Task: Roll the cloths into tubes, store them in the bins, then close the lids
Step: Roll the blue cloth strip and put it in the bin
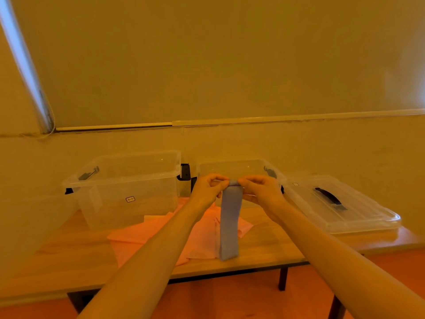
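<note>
Blue cloth [229, 226] hanging strip | left hand [208, 191], right hand [259, 192] grip: pinching rolled top

There is a single view, from a camera worn on the person's head. It looks forward and slightly down across the table [264, 252] toward the wall [207, 65] behind it. The table's near edge runs across the lower part of the view, and both forearms reach in from below that edge. The wide lens bends straight lines near the borders. The table's far side, against the wall, sits mid-picture.
</note>
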`<state>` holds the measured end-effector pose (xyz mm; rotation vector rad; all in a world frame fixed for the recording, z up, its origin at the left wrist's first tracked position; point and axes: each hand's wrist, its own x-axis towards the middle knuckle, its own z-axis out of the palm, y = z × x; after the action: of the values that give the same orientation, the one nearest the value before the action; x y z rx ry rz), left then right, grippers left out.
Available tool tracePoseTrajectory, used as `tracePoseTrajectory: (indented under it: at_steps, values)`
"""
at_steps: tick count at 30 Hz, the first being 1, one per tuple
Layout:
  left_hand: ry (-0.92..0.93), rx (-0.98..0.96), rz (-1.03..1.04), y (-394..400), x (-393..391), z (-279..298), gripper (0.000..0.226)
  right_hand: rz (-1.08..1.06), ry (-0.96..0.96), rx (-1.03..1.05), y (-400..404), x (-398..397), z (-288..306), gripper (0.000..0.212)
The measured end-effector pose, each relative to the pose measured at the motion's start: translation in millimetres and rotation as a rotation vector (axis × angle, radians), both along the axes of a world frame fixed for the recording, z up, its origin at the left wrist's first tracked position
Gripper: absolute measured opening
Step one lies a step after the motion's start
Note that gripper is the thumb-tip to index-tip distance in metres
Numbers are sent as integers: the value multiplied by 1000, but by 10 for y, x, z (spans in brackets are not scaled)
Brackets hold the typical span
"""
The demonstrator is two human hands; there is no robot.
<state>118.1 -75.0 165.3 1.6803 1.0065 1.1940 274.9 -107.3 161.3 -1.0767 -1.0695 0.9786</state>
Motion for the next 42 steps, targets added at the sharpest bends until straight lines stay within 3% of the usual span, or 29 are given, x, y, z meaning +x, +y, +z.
tracePoseTrajectory:
  at_steps: [6, 10, 18, 27, 35, 42]
  values:
    - [0, -40, -16, -21, -12, -28, 17, -21, 42, 9, 17, -9, -59, 7]
    - [14, -74, -6, -12, -24, -65, 6, 0, 28, 31, 28, -9, -90, 11]
    - [10, -35, 0, -19, -59, -110, 7, 44, 42, -18, 55, -55, -167, 19]
    - [28, -82, -5, 3, -60, -199, 11, -8, 33, 27, 39, -59, -215, 19]
    - [-10, -38, 5, 41, -94, -250, 10, 9, 41, -111, 24, -96, -269, 5]
    - [48, -116, 9, 45, -148, -331, 4, -5, 79, -92, 46, -126, -313, 18]
